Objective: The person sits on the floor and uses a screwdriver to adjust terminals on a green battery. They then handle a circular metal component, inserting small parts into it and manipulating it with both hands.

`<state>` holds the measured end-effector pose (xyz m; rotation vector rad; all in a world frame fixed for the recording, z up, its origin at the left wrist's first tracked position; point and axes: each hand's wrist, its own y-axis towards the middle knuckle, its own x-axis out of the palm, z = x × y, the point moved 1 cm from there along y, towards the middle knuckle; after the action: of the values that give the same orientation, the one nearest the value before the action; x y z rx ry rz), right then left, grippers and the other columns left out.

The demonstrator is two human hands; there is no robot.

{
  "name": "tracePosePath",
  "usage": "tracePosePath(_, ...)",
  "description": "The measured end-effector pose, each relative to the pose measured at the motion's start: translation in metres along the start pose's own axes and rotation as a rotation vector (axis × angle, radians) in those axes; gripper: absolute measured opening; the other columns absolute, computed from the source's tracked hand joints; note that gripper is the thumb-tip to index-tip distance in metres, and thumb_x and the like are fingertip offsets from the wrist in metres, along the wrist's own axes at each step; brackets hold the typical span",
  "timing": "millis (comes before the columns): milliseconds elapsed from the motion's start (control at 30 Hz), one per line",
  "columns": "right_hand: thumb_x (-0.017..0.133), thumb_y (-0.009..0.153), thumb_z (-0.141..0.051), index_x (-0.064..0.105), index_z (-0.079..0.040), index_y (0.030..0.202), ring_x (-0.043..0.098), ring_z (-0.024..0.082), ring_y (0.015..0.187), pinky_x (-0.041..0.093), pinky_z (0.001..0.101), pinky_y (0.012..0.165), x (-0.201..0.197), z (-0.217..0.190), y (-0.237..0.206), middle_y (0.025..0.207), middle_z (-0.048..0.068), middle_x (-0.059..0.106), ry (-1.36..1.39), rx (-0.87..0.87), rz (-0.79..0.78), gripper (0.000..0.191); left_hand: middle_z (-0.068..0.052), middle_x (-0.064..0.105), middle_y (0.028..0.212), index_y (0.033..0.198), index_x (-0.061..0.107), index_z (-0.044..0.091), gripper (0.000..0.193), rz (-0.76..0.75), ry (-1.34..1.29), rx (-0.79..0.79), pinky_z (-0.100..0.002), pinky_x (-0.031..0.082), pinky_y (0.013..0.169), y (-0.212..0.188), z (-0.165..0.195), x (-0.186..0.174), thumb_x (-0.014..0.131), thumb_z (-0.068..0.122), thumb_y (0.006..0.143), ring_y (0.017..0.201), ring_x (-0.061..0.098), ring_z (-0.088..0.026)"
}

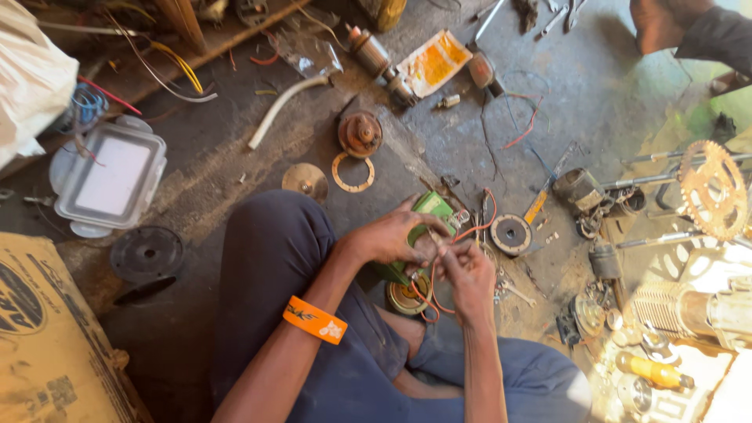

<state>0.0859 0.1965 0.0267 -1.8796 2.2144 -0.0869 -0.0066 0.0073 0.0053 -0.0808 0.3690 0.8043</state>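
Note:
I sit on a dirty workshop floor with both hands together over my knees. My left hand (389,236), with an orange wristband (315,319) on its forearm, grips a green boxy part (433,208). My right hand (464,270) pinches thin red wires (476,229) that run from that part. Between the fingertips of both hands a small metal piece shows; I cannot tell what it is. A round brass-coloured part (408,298) lies just below the hands.
Scattered around are a round rotor (360,133), a flat ring (352,172), a black disc (146,254), a clear plastic tray (110,178), a sprocket (713,188), a finned engine part (689,307) and a cardboard box (47,337). Another person's foot (662,23) rests at top right.

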Motion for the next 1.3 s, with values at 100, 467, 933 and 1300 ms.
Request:
tracePosePath(100, 0.071, 0.093, -0.007, 0.061, 0.000, 0.089, 0.062, 0.012, 0.064, 0.049, 0.0253, 0.058, 0.000, 0.000, 0.002, 0.080, 0.009, 0.072, 0.056, 0.079, -0.085, 0.012, -0.019, 0.055, 0.151, 0.125, 0.070, 0.028, 0.062, 0.044, -0.022, 0.086, -0.046, 0.032, 0.121, 0.001, -0.004, 0.001, 0.090, 0.031, 0.065, 0.155, 0.028, -0.042)
tracePosePath(467, 0.071, 0.093, -0.011, 0.063, -0.002, 0.091, 0.061, 0.010, 0.066, 0.050, 0.0248, 0.060, 0.000, -0.002, 0.002, 0.080, 0.007, 0.071, -0.070, 0.010, -0.063, 0.012, -0.022, 0.045, 0.154, 0.127, 0.069, 0.030, 0.068, 0.009, -0.037, -0.030, -0.045, 0.035, 0.118, 0.002, -0.004, -0.001, 0.091, 0.034, 0.063, 0.152, 0.029, -0.041)
tracePosePath(933, 0.072, 0.093, -0.006, 0.061, -0.002, 0.088, 0.061, 0.010, 0.066, 0.050, 0.0256, 0.061, -0.001, -0.004, 0.006, 0.079, 0.006, 0.069, -0.002, -0.022, -0.031, 0.013, -0.024, 0.046, 0.154, 0.131, 0.065, 0.031, 0.070, -0.010, -0.023, -0.042, -0.046, 0.035, 0.118, 0.002, -0.002, -0.002, 0.088, 0.029, 0.064, 0.152, 0.028, -0.042)
tracePosePath(1300, 0.071, 0.094, -0.007, 0.062, 0.000, 0.088, 0.061, 0.012, 0.062, 0.048, 0.0260, 0.058, -0.004, 0.007, 0.002, 0.075, 0.008, 0.070, -0.029, 0.073, 0.018, 0.013, -0.022, 0.052, 0.151, 0.129, 0.065, 0.033, 0.069, -0.020, -0.026, -0.006, -0.045, 0.037, 0.119, 0.003, -0.002, 0.000, 0.090, 0.032, 0.065, 0.151, 0.032, -0.041)
